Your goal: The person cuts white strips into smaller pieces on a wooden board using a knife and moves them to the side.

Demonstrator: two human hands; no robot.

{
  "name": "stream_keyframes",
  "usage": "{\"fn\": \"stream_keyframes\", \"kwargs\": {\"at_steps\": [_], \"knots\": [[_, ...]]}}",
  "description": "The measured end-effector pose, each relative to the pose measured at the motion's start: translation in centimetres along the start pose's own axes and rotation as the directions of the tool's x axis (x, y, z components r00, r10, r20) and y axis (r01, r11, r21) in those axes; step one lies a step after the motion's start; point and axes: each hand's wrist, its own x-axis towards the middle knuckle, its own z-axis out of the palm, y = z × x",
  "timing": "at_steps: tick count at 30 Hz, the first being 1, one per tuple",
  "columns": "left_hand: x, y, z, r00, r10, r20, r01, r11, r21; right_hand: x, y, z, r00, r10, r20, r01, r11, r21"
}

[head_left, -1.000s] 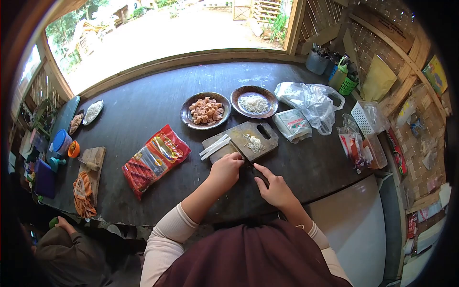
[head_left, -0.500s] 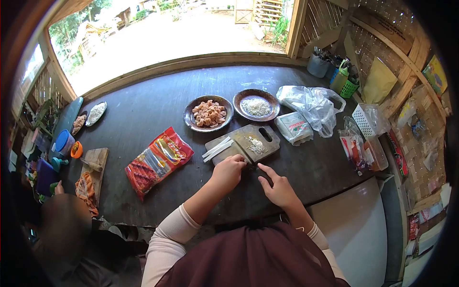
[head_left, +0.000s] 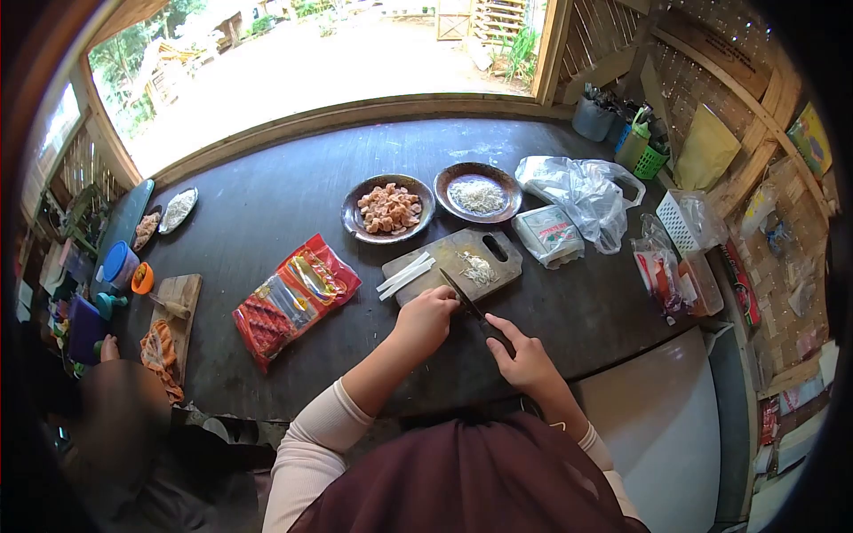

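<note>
My right hand (head_left: pixel 522 357) is closed round the dark handle of a knife (head_left: pixel 463 293), whose blade slants up and left over the cutting board (head_left: pixel 442 251). Close beside the blade, my left hand (head_left: pixel 428 318) is pinched at the board's near edge; what its fingers hold is hidden. Several long white strips (head_left: pixel 407 274) lie on the board's left part. To the right of the blade is a small heap of finely cut white bits (head_left: pixel 479 269). Behind the board stand a brown plate of similar white bits (head_left: pixel 480 196) and a brown plate of orange-pink chunks (head_left: pixel 389 210).
A red plastic packet (head_left: pixel 297 302) lies left of the board. Plastic bags (head_left: pixel 582 195) and a wrapped packet (head_left: pixel 548 235) sit at the right. Another person's hand (head_left: pixel 108 348) shows at far left, near a small wooden board (head_left: pixel 182 311) and an orange cloth (head_left: pixel 160 357).
The knife blade has swung into plain view over the board, pointing away from me. My right hand has shifted slightly right and towards me; my left hand stays nearly still.
</note>
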Motion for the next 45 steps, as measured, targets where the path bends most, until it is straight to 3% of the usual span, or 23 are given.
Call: {"fn": "stream_keyframes", "kwargs": {"at_steps": [17,27,33,45], "knots": [[0.7,-0.4,-0.2,1.0,-0.007,0.002,0.007,1.0,-0.022,1.7,0.9,0.0,0.988,-0.152,-0.027,0.154,0.987,0.05],[0.7,-0.4,-0.1,1.0,-0.018,0.009,0.018,0.999,-0.033,-0.2,1.0,-1.3,0.996,-0.093,0.005,0.092,0.991,0.097],[0.7,-0.4,-0.2,1.0,-0.002,-0.005,0.002,1.0,-0.018,2.3,2.2,-0.8,0.974,-0.215,-0.07,0.215,0.977,0.002],[0.7,-0.3,-0.3,1.0,0.016,0.006,-0.016,1.0,-0.013,0.0,1.2,-0.2,0.989,-0.14,-0.041,0.143,0.986,0.089]]}}
